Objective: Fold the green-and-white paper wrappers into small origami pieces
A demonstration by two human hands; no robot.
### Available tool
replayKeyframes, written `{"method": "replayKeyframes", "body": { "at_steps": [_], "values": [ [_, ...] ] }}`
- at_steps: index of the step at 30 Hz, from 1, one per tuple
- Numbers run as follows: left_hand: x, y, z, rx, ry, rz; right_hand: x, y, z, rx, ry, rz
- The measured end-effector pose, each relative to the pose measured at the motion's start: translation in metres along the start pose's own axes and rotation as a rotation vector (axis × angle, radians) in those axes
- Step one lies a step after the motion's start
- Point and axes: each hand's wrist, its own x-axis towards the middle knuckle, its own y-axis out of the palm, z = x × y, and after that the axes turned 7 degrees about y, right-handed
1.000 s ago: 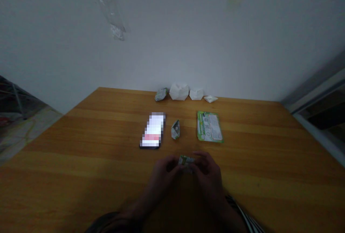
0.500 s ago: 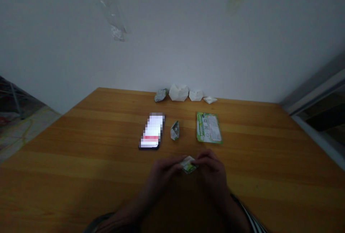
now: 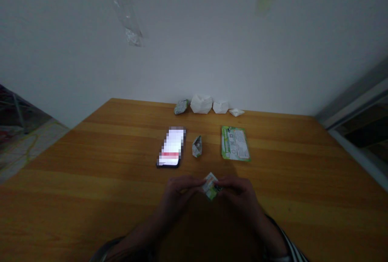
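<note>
A small folded piece of green and white printed paper (image 3: 210,186) is held up above the near part of the table, its outline a diamond with one corner pointing away from me. My left hand (image 3: 182,191) pinches its left corner between thumb and fingers. On the opposite corner, my right hand (image 3: 238,191) is closed in a similar pinch. Just beyond the hands lies a small folded paper shape (image 3: 197,146) in grey-green print. Farther right rests a flat green and white printed sheet (image 3: 235,143).
A phone (image 3: 171,146) with a lit, blurred screen lies at left on the wooden table (image 3: 91,153). Along the wall stand a crumpled printed paper piece (image 3: 181,107), two white folded paper shapes (image 3: 201,104) and a small flat white one (image 3: 236,112).
The folded paper has been turned and opened out to show a larger diamond face. My right hand has shifted its fingers to the paper's right corner and lies flatter.
</note>
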Motion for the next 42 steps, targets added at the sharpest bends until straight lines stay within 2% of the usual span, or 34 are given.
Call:
{"method": "replayKeyframes", "body": {
  "at_steps": [6,9,11,13,18,22,27,30,32,34,42],
  "values": [
    [-0.004,0.002,-0.004,0.043,-0.001,0.003,-0.001,-0.001,0.006,-0.034,-0.065,-0.014],
    [-0.005,0.006,-0.008,0.029,-0.021,0.010,-0.001,-0.002,0.009,-0.034,-0.027,-0.017],
    [-0.006,0.009,-0.009,0.026,-0.056,-0.028,-0.003,0.000,0.009,-0.045,0.017,-0.074],
    [-0.006,0.012,-0.009,-0.021,-0.129,-0.058,-0.005,0.004,0.007,-0.057,0.061,-0.142],
    [-0.006,0.020,-0.009,-0.229,-0.410,-0.151,-0.009,0.012,0.005,-0.039,0.121,-0.237],
    [-0.004,0.027,-0.008,-0.398,-0.516,-0.220,-0.010,0.019,0.008,0.010,0.163,-0.276],
    [-0.003,0.029,-0.007,-0.555,-0.550,-0.246,-0.010,0.028,0.012,0.157,0.242,-0.296],
    [-0.002,0.029,-0.006,-0.593,-0.573,-0.148,-0.010,0.029,0.012,0.214,0.259,-0.271],
    [-0.002,0.028,-0.006,-0.566,-0.576,-0.073,-0.010,0.028,0.012,0.189,0.244,-0.255],
    [-0.002,0.029,-0.006,-0.526,-0.577,-0.049,-0.011,0.027,0.012,0.137,0.221,-0.255],
    [-0.005,0.034,-0.011,-0.493,-0.570,-0.101,-0.013,0.030,0.019,0.037,0.197,-0.328]
  ]
}}
